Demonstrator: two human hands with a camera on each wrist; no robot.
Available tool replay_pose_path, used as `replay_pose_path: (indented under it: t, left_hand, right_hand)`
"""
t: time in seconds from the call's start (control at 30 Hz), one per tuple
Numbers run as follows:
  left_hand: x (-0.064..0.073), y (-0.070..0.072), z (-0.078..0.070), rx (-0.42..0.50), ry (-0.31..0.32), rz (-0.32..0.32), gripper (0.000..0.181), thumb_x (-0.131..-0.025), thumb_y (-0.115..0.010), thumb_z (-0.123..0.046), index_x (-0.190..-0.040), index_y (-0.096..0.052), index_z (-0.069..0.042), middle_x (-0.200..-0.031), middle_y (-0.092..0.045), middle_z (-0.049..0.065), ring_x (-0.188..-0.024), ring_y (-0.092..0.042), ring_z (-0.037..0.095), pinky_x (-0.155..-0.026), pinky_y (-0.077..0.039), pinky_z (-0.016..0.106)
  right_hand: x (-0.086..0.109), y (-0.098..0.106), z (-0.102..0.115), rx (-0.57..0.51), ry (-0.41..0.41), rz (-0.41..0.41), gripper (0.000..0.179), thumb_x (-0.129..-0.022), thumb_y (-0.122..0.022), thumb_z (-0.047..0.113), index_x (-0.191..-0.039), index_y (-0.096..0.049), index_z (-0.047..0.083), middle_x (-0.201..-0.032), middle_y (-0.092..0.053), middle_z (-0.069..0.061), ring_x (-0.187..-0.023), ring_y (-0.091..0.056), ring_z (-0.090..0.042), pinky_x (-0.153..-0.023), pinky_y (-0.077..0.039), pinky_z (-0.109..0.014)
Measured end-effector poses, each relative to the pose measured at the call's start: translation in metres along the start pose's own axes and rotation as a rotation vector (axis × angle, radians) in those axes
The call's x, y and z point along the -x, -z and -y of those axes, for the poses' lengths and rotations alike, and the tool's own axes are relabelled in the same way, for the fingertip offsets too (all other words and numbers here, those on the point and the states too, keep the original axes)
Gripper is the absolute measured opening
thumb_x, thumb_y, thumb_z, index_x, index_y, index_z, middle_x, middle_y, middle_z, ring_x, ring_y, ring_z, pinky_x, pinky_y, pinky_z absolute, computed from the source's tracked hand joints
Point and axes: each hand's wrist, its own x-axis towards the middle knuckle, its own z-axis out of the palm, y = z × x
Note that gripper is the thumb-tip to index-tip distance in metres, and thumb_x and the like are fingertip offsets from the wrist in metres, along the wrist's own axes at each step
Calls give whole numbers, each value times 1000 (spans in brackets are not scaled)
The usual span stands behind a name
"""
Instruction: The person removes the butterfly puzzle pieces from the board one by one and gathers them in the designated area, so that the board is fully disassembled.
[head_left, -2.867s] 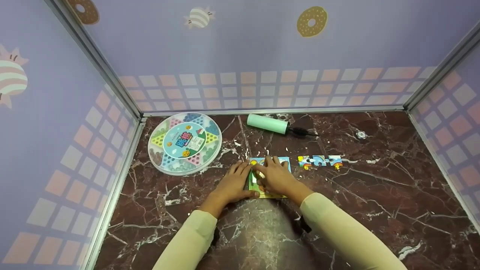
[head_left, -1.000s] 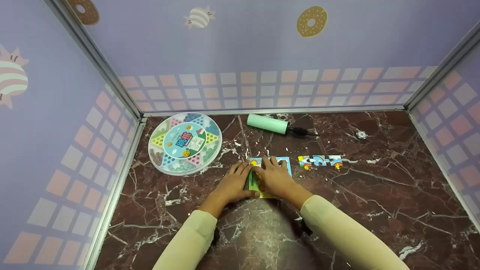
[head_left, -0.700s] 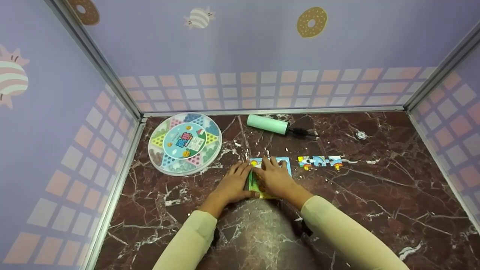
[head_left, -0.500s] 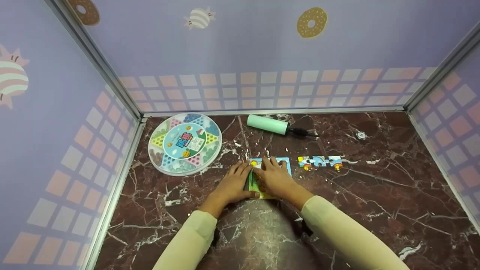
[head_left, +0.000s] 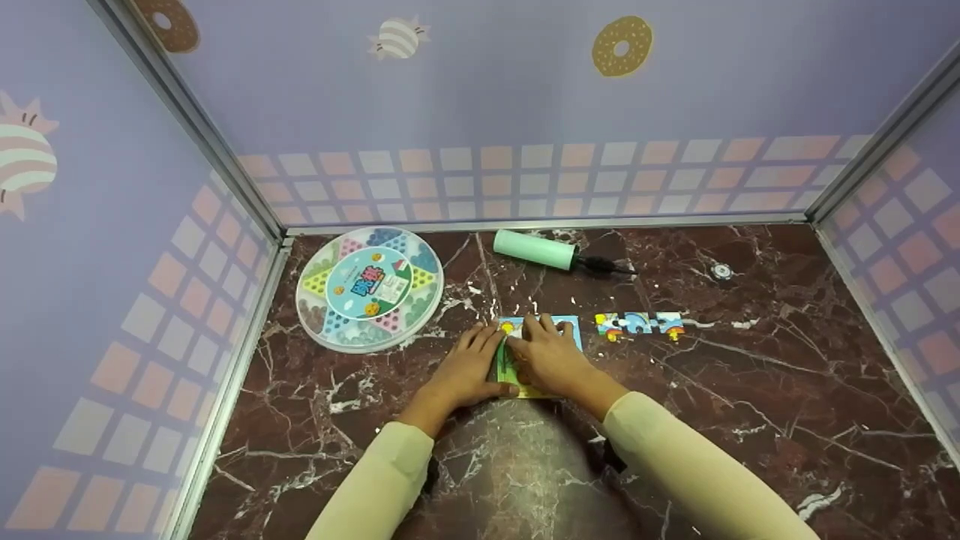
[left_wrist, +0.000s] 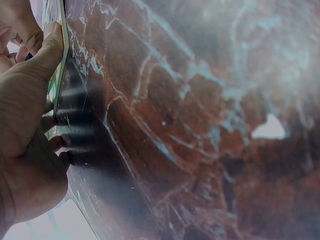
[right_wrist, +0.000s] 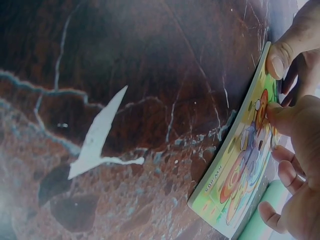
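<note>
A jigsaw board (right_wrist: 245, 150) with a bright cartoon picture lies in front of me under both hands. My left hand (head_left: 465, 371) rests along its left side, fingertips by the upper left corner and thumb on the lower left. The left wrist view shows that thumb lying over the board's edge. My right hand (head_left: 553, 358) is over the middle of the board with bent fingers, its thumb touching the picture. Whether a piece is pinched there is hidden. A narrow dark green gap or edge shows between the hands. Several jigsaw pieces (head_left: 638, 323) lie in a row to the right.
A round marble game box (head_left: 369, 290) lies at the left. Near the back wall are a mint green hand pump (head_left: 534, 249) with a black nozzle end and, farther right, a small poker chip (head_left: 721, 271). Patterned walls enclose the marbled tabletop (head_left: 750, 420).
Since the earliest frame, my right hand has shifted slightly on the board, and a white patch between the hands has given way to the dark green line. The left hand stays put.
</note>
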Motion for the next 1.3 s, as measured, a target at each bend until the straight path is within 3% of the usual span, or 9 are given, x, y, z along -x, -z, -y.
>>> replay_pose_path:
  t: [0.4, 0.6, 0.77, 0.83, 1.03, 1.3]
  left_hand:
    - [0, 0, 0, -5, -4, 3, 110, -94, -80, -63, -175, -30, -9, -186, -19, 11, -172, -18, 42, -138, -26, 62]
    - [1, 1, 0, -6, 0, 15, 110, -95, -78, -65, -176, -28, -9, -187, -17, 11, -173, -16, 41, -138, -27, 63]
    - [1, 1, 0, -11, -1, 12, 111, -94, -79, -66, -175, -29, -9, -187, -18, 11, -173, -16, 41, -138, -26, 61]
    - [1, 1, 0, -13, -5, 8, 111, -94, -79, -65, -175, -30, -8, -187, -19, 12, -173, -17, 41, -139, -26, 61]
    - [2, 1, 0, 14, -9, 2, 111, -94, -80, -64, -175, -30, -8, -186, -20, 12, -172, -17, 42, -138, -27, 61]
    - [1, 2, 0, 9, -11, 0, 112, -93, -79, -66, -175, -29, -8, -187, -19, 11, -172, -17, 42, -139, -26, 61]
  right_hand:
    - [1, 2, 1, 8, 5, -7, 47, -89, -88, 32, -131, -72, 19, -134, -60, -17, -126, -52, -39, -100, -51, -70]
    - [0, 2, 1, 19, 7, -7, 43, -92, -88, 33, -131, -73, 19, -131, -61, -14, -126, -53, -39, -100, -51, -72]
    - [1, 0, 1, 15, 15, -44, 45, -99, -83, 33, -140, -69, 21, -132, -64, -13, -128, -55, -39, -101, -50, -73]
    - [1, 0, 0, 10, 20, -60, 41, -100, -81, 33, -136, -68, 18, -132, -65, -13, -126, -55, -38, -100, -50, -72]
    - [2, 0, -2, 5, 26, -69, 24, -102, -78, 36, -103, -66, 15, -123, -66, -8, -118, -53, -33, -101, -48, -69]
    - [3, -3, -8, 15, 68, -122, 24, -98, -81, 37, -96, -71, 15, -120, -69, -7, -117, -55, -33, -104, -49, -70]
